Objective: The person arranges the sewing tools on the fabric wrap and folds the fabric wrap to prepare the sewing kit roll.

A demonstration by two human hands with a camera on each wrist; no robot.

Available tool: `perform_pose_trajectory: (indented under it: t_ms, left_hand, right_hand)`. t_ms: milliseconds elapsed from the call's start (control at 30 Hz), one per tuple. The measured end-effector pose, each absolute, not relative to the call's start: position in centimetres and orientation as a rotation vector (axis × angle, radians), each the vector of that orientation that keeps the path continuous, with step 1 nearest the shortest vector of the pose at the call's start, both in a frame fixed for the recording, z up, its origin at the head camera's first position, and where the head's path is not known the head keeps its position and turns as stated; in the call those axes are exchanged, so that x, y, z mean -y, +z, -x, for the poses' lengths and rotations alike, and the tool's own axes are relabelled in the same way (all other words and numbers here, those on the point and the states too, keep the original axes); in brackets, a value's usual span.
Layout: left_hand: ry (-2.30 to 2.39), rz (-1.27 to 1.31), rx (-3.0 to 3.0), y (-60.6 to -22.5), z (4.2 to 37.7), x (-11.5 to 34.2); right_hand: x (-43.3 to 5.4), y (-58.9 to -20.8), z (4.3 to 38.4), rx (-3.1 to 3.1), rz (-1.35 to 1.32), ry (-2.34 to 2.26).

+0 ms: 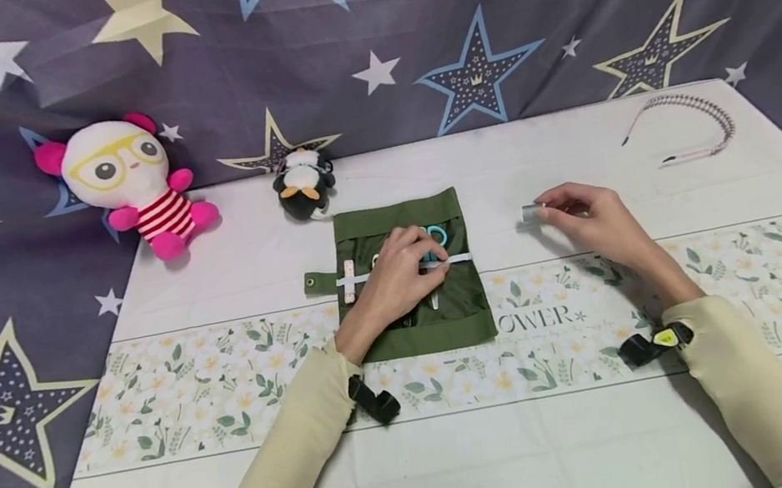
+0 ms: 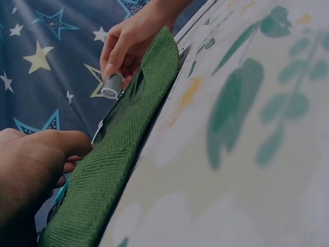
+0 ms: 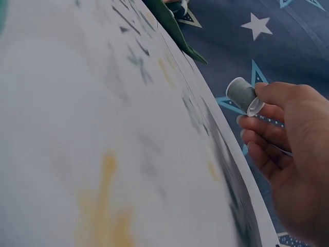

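Observation:
A dark green fabric sewing kit case (image 1: 416, 340) lies unfolded on the table. My left hand (image 1: 405, 267) is over its middle, thumb and forefinger pinching the white elastic band (image 1: 461, 257) that runs across it. Scissors with turquoise handles (image 1: 438, 233) show behind the fingers, partly covered by them. A small pale patterned strip (image 1: 349, 281) is tucked under the band at the left. To the right of the case, my right hand (image 1: 595, 218) holds a spool of grey thread (image 3: 241, 94) between thumb and fingers, above the tabletop.
A pink and white plush toy (image 1: 150, 183) sits at the table's back left, with a small penguin plush (image 1: 304, 185) behind the case. A headband (image 1: 721, 114) lies at the back right. A flowered strip (image 1: 230, 386) crosses the white tabletop; a starry curtain (image 1: 360, 38) hangs behind.

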State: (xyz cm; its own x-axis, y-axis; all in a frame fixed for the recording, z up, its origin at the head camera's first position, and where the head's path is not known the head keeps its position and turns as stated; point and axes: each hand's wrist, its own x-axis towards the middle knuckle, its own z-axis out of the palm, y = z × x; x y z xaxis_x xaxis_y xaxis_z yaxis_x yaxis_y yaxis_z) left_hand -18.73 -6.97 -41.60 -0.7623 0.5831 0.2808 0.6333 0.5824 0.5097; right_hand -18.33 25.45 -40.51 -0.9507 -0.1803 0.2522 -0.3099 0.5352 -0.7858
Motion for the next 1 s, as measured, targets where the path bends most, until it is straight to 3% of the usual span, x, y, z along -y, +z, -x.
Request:
perform_pose_trajectory:
  t_ms: [1000]
  left_hand:
    - [-0.907,1.025,2.713,-41.5,18.7,7.0]
  right_hand:
    - [-18.2,-40.3,20.7,2.609,-0.738,1.478]
